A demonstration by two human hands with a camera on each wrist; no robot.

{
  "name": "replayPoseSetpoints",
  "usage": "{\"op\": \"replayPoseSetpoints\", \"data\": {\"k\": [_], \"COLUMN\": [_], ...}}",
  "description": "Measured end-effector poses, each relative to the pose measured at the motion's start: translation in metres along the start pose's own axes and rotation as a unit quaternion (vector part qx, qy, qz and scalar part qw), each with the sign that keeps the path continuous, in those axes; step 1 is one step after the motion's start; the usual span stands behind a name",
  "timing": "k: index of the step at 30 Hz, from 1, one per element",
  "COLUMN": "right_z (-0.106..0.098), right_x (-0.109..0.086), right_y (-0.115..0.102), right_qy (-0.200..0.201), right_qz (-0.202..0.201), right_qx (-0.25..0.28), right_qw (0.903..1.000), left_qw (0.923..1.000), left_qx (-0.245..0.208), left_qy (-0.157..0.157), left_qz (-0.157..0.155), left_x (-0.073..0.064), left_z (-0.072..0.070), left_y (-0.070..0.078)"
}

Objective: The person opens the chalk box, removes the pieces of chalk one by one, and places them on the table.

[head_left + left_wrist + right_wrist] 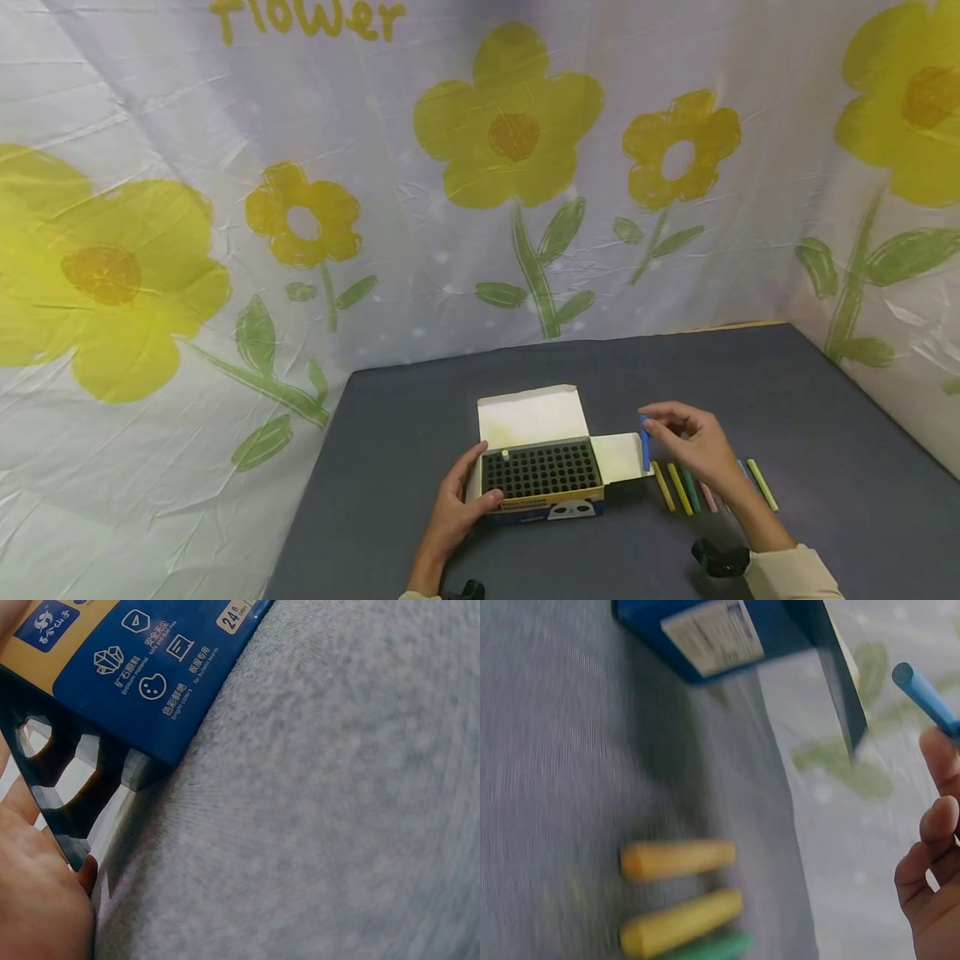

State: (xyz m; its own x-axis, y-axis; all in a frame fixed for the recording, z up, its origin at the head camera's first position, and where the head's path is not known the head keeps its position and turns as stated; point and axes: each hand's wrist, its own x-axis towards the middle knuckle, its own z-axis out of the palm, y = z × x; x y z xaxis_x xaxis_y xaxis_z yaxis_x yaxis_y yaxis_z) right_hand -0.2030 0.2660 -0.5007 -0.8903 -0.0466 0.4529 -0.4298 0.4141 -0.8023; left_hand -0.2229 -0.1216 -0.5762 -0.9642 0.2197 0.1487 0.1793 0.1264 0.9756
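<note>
A chalk box (543, 508) with a blue and yellow printed front lies with its lid folded back, showing a dark tray full of round holes. One pale chalk stick (506, 455) stands in a hole near the back left corner. My left hand (452, 507) grips the box's left end, thumb on the front edge and fingers behind. In the left wrist view the printed box side (180, 675) is beside that palm (37, 892). My right hand (701, 447) pinches a blue chalk stick (645, 450), roughly upright, above the right side flap (618, 458).
Right of the box, several chalk sticks lie in a row, among them an orange one (663, 486), a yellow one (680, 489), a green one (691, 491) and a yellow-green one (762, 485). My right forearm partly covers the row. Flower-printed cloth (420, 275) hangs behind the dark table (375, 500).
</note>
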Motion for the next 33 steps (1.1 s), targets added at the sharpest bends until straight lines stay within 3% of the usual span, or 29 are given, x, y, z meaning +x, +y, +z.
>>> {"op": "replayPoseSetpoints", "data": {"k": [6, 16, 23, 26, 33], "right_z": [-0.032, -0.080, -0.101, -0.106, -0.120], "right_x": [-0.013, -0.040, -0.050, -0.050, -0.044], "right_y": [0.013, 0.039, 0.055, 0.056, 0.064], "right_qy": [0.015, 0.024, 0.022, 0.003, -0.085], "right_qz": [0.045, 0.134, 0.124, 0.133, 0.175], "right_qx": [-0.054, -0.117, -0.185, -0.229, -0.282], "right_qw": [0.9974, 0.9837, 0.9746, 0.9643, 0.9397], "left_qw": [1.0000, 0.9999, 0.9999, 0.9998, 0.9998], "left_qx": [0.006, -0.009, -0.005, 0.000, -0.002], "left_qy": [-0.001, -0.012, -0.010, -0.013, -0.013], "left_qz": [-0.001, 0.001, 0.010, 0.014, 0.013], "left_x": [0.000, 0.001, -0.001, -0.002, -0.001], "left_z": [0.000, -0.002, -0.001, -0.001, -0.001], "left_y": [0.000, -0.001, -0.001, 0.000, 0.000]}}
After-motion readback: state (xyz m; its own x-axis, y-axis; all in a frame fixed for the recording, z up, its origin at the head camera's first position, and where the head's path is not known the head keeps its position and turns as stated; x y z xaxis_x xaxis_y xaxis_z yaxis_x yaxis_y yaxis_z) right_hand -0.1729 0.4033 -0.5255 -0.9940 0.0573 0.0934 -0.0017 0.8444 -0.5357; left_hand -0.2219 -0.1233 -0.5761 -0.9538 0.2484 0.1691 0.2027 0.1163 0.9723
